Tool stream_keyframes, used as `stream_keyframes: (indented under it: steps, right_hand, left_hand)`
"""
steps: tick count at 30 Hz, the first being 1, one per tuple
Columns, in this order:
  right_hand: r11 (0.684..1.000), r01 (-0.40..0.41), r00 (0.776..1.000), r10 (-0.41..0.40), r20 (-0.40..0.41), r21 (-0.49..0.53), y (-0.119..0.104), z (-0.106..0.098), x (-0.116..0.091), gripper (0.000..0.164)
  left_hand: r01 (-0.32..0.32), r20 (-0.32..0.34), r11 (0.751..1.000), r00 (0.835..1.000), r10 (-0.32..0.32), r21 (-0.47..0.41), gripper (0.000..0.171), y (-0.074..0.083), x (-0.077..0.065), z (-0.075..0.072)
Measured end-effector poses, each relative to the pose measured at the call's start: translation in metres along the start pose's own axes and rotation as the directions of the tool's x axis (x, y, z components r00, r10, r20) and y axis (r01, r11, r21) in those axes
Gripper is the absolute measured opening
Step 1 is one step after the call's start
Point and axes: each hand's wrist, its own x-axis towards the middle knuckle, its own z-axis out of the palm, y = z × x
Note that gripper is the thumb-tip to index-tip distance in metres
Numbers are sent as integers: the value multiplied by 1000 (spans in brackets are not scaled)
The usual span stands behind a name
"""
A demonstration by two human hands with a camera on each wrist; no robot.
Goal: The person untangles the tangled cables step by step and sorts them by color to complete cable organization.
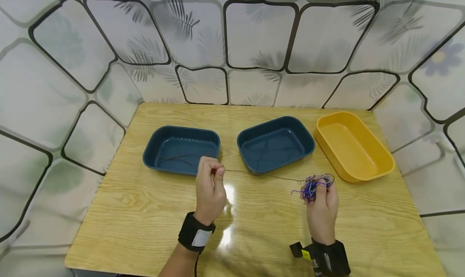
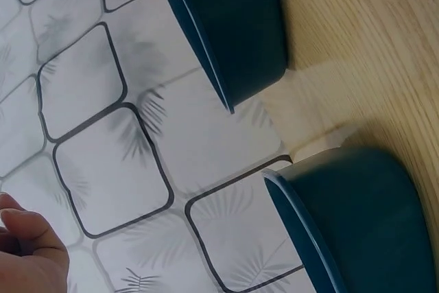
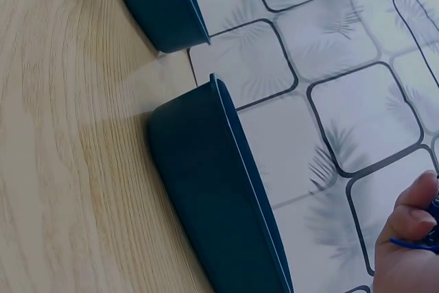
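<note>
My left hand (image 1: 211, 190) pinches the end of a thin brownish strand between thumb and curled fingers, just in front of the left blue bin (image 1: 156, 168). From there the strand (image 1: 279, 177) runs to the right, fairly taut, past the front of the middle blue bin (image 1: 242, 147). A tangled bundle of blue, purple and grey threads (image 1: 311, 188) is gripped in my right hand (image 1: 322, 212), near the yellow bin. A dark strand (image 1: 174, 158) lies in the left bin. Only part of the left hand (image 2: 34, 245) and right hand (image 3: 405, 238) shows in the wrist views.
The yellow bin (image 1: 374, 170) stands at the back right. All the bins are on a light wooden table (image 1: 138, 220), with a patterned cloth wall (image 1: 254, 34) behind and at the sides. Each wrist wears a black band (image 1: 196, 232).
</note>
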Motion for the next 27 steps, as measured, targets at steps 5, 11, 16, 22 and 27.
stream_keyframes:
  steps: [5, 11, 16, 22, 27]
  right_hand:
    - [996, 40, 998, -37, 47, -83, 0, 1, -1, 23]
    - [941, 100, 991, -64, 122, -322, 0, 2, -4, 23]
    - [871, 131, 984, -56, 169, -474, 0, 4, -7, 26]
    - [874, 143, 982, -69, 173, -464, 2, 6, -8, 27]
    - [869, 146, 985, -84, 150, -473, 3, 10, -8, 27]
  left_hand:
    - [-16, -42, 1000, 999, 16, 11, 26, -1, 6, -3]
    - [-7, -101, 1000, 995, 10, 28, 27, -4, 11, -9]
    - [12, -132, 1000, 991, -8, 26, 28, -5, 12, -12]
    - [23, -171, 999, 985, -18, 31, 26, -6, 13, -12]
    - [47, -195, 998, 980, -40, 31, 24, -5, 13, -12]
